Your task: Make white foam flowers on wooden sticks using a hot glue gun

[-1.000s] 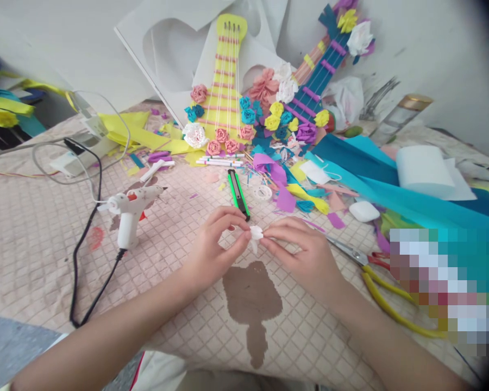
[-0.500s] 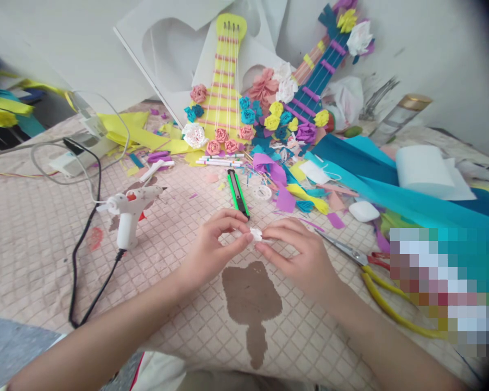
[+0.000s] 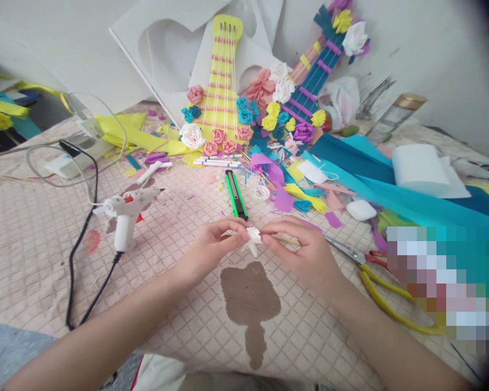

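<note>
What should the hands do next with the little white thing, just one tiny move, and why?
I'd say the right hand could gently wrap the narrow end around the white piece while the left hand pinches it steady. That end pokes down loose below the fingers, and both hands' fingertips are already at the piece.

Bright, diffuse light, soft shadows, slight blur; wide-angle distort., dark R edge

Matt, crinkled white paper between the fingers; smooth green plastic cutter beyond them; glossy metal scissor blades to their right.
</note>
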Motion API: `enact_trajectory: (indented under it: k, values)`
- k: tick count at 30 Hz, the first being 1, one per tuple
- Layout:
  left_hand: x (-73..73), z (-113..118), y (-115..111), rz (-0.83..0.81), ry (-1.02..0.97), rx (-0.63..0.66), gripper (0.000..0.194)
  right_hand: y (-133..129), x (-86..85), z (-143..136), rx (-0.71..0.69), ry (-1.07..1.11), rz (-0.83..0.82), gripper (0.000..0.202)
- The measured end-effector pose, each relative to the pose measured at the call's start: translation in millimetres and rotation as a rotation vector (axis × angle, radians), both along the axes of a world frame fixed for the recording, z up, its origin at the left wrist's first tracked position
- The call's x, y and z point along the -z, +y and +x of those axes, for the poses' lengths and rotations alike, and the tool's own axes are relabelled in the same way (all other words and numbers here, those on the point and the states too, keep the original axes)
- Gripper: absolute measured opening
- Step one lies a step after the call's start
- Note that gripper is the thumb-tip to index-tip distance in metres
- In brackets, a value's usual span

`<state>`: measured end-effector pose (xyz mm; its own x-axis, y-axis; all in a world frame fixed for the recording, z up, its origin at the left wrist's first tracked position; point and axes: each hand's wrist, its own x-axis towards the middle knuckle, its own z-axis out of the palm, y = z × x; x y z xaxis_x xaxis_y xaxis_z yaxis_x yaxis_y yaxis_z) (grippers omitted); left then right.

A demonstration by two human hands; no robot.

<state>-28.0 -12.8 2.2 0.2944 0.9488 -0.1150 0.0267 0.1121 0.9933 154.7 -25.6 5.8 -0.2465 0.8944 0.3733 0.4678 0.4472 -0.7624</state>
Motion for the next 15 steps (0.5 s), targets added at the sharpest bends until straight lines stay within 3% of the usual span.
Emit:
enact_trajectory:
  k: [7,15]
  values:
    - [-1.5,0.2,-0.4,-0.008,-0.012,-0.002,0.011,-1.3,2.2,-0.3,-0.013,-0.048,0.12,0.009]
    - [-1.0,0.2,-0.7,-0.122,-0.121,0.04,0.013,-4.0,0.3,-3.5,-0.031,0.0,-0.057,0.01]
